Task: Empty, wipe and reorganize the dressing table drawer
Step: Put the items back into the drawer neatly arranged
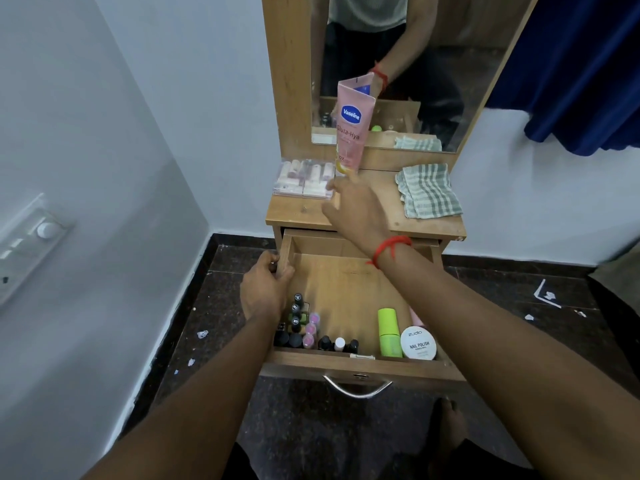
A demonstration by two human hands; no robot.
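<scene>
The wooden drawer (341, 282) is pulled out below the dressing table top (388, 199). My left hand (265, 287) grips the drawer's left wall. My right hand (356, 209) holds the bottom of a pink Vaseline tube (353, 128), upright over the table top in front of the mirror. Several nail polish bottles (304, 327) stand at the drawer's front left. A green bottle (388, 332) and a white nail polish remover jar (418, 344) sit at the front right. A checked cloth (427, 190) lies folded on the table top at the right.
A clear box of lipsticks (304, 178) sits on the table top at the left. The mirror (415, 64) stands behind it. A white wall with a switch plate (31, 240) is on the left, a blue curtain (571, 64) on the right. The drawer handle (358, 388) faces me.
</scene>
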